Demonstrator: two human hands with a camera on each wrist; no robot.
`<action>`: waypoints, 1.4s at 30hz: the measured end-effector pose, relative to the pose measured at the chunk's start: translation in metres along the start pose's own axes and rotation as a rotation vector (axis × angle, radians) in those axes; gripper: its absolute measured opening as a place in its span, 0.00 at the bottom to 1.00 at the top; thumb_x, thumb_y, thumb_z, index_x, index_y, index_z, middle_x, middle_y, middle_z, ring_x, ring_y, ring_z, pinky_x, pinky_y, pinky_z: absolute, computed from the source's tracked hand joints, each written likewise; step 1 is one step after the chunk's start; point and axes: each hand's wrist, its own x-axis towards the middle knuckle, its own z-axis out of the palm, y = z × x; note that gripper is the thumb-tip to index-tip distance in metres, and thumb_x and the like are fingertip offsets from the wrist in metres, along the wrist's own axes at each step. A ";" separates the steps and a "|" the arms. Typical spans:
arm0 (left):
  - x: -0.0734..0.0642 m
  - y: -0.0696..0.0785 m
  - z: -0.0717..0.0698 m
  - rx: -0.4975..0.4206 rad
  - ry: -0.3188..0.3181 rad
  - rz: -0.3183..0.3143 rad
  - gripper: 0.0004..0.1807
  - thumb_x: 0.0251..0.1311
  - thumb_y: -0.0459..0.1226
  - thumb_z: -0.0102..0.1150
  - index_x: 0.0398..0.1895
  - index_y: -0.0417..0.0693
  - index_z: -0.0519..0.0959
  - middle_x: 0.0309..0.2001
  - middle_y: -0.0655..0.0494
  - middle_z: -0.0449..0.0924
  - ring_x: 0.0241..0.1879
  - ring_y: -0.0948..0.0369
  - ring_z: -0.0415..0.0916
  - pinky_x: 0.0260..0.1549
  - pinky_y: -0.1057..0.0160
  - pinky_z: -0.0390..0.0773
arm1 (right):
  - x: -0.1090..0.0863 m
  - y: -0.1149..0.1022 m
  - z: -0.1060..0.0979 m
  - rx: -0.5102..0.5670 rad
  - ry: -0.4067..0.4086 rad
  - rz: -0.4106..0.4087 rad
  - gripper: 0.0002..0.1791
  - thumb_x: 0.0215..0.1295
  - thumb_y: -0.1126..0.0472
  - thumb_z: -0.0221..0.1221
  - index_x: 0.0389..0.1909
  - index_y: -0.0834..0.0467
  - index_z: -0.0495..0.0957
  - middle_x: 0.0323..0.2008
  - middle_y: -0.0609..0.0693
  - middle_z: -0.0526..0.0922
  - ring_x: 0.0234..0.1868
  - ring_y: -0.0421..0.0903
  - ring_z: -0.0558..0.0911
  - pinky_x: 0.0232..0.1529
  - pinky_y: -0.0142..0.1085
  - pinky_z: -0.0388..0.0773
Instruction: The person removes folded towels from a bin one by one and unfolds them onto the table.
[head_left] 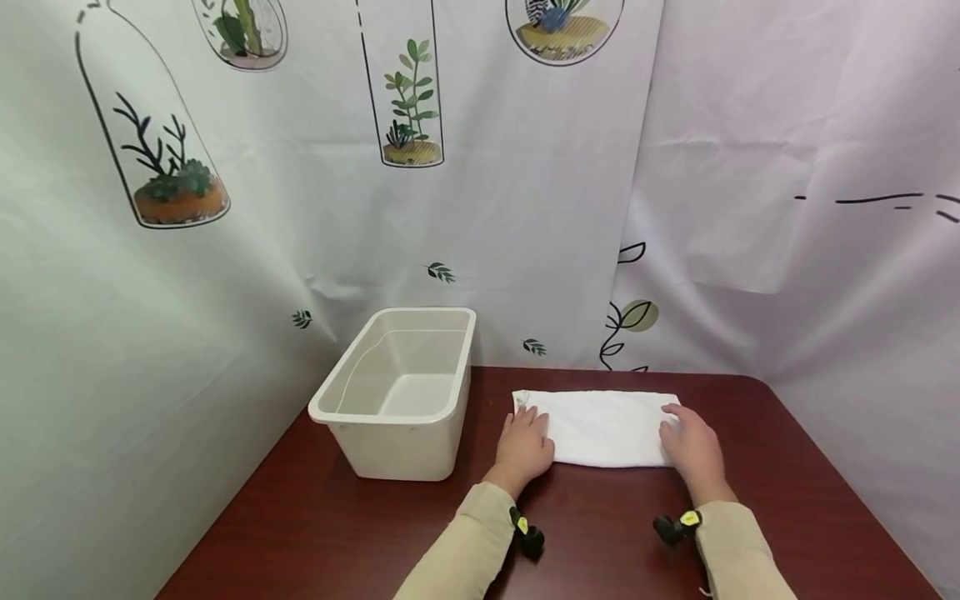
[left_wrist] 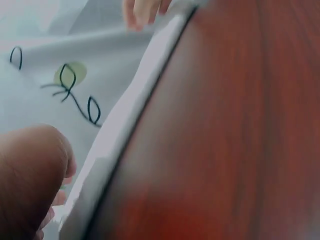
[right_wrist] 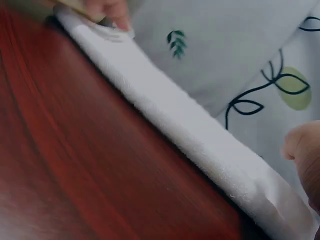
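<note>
A folded white towel (head_left: 607, 427) lies flat on the table as a wide rectangle; its thick folded front edge (right_wrist: 165, 112) shows a terry-like texture in the right wrist view. My left hand (head_left: 526, 443) rests on the towel's left end, fingers laid forward over it. At the opposite end, my right hand (head_left: 694, 446) touches the right edge, its thumb and forefinger apart. Both hands lie partly outside their own wrist views, where the left hand (left_wrist: 32, 175) and right hand (right_wrist: 306, 157) appear only in part. The fingertips' undersides are hidden.
A cream plastic tub (head_left: 401, 419) stands on the table left of the towel, with nothing visible inside. The dark red wooden table (head_left: 600, 533) ends at the back against a white curtain (head_left: 510, 208) printed with plants. Cameras are strapped to both wrists.
</note>
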 end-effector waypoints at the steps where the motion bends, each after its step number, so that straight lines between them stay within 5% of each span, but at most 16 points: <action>1: 0.003 0.004 0.001 0.007 0.000 0.004 0.26 0.71 0.41 0.43 0.69 0.48 0.73 0.72 0.48 0.68 0.75 0.50 0.58 0.73 0.47 0.55 | 0.004 0.000 0.001 -0.013 -0.040 -0.017 0.22 0.71 0.61 0.52 0.63 0.65 0.74 0.65 0.70 0.71 0.66 0.70 0.68 0.63 0.65 0.65; 9: 0.016 0.021 0.012 0.028 -0.205 -0.031 0.34 0.76 0.60 0.37 0.79 0.60 0.58 0.80 0.50 0.49 0.79 0.52 0.44 0.75 0.49 0.49 | 0.024 0.010 0.017 -0.207 -0.360 -0.236 0.33 0.73 0.48 0.56 0.70 0.65 0.68 0.70 0.75 0.61 0.71 0.77 0.56 0.67 0.71 0.52; 14: 0.024 0.010 0.010 0.069 -0.282 -0.031 0.36 0.74 0.62 0.36 0.81 0.64 0.54 0.82 0.53 0.43 0.80 0.54 0.38 0.76 0.50 0.43 | 0.023 0.003 0.023 -0.207 -0.439 -0.188 0.43 0.73 0.35 0.49 0.75 0.63 0.60 0.75 0.77 0.46 0.73 0.79 0.41 0.67 0.74 0.36; 27: 0.039 -0.015 0.010 0.056 -0.291 -0.007 0.40 0.72 0.65 0.37 0.81 0.61 0.53 0.82 0.53 0.43 0.80 0.53 0.39 0.76 0.47 0.42 | 0.029 -0.008 0.039 -0.220 -0.451 -0.115 0.46 0.72 0.31 0.45 0.78 0.61 0.55 0.76 0.76 0.40 0.74 0.78 0.35 0.68 0.72 0.30; 32: 0.042 -0.020 0.005 0.025 -0.324 -0.013 0.40 0.71 0.64 0.41 0.81 0.59 0.54 0.82 0.51 0.44 0.80 0.51 0.38 0.75 0.45 0.42 | 0.036 -0.008 0.041 -0.185 -0.368 -0.163 0.40 0.73 0.39 0.52 0.73 0.64 0.63 0.73 0.75 0.55 0.74 0.76 0.49 0.70 0.69 0.44; 34: 0.046 -0.020 0.002 -0.007 -0.302 -0.011 0.38 0.72 0.61 0.44 0.79 0.56 0.59 0.81 0.49 0.48 0.80 0.50 0.42 0.75 0.43 0.45 | 0.040 -0.009 0.036 -0.145 -0.269 -0.149 0.34 0.72 0.47 0.55 0.69 0.66 0.68 0.67 0.74 0.66 0.69 0.73 0.61 0.68 0.66 0.56; 37: 0.052 -0.021 -0.003 -0.086 -0.158 -0.036 0.32 0.73 0.54 0.50 0.74 0.49 0.68 0.76 0.44 0.60 0.76 0.46 0.54 0.72 0.43 0.55 | 0.047 -0.008 0.023 -0.077 -0.106 -0.101 0.25 0.70 0.59 0.56 0.62 0.70 0.72 0.57 0.74 0.75 0.59 0.71 0.73 0.60 0.63 0.68; 40: 0.058 -0.022 -0.006 -0.193 0.023 -0.155 0.28 0.71 0.47 0.54 0.69 0.42 0.73 0.67 0.39 0.71 0.66 0.41 0.66 0.64 0.42 0.67 | 0.052 -0.002 0.010 -0.075 -0.034 -0.041 0.22 0.69 0.64 0.53 0.60 0.74 0.72 0.52 0.75 0.76 0.54 0.71 0.75 0.56 0.62 0.71; 42: 0.058 -0.025 -0.010 -0.249 0.090 -0.261 0.28 0.69 0.45 0.57 0.67 0.40 0.74 0.62 0.37 0.74 0.61 0.40 0.70 0.59 0.41 0.71 | 0.054 0.005 0.005 -0.092 -0.047 -0.015 0.23 0.69 0.64 0.52 0.59 0.76 0.71 0.51 0.76 0.77 0.53 0.71 0.76 0.54 0.62 0.72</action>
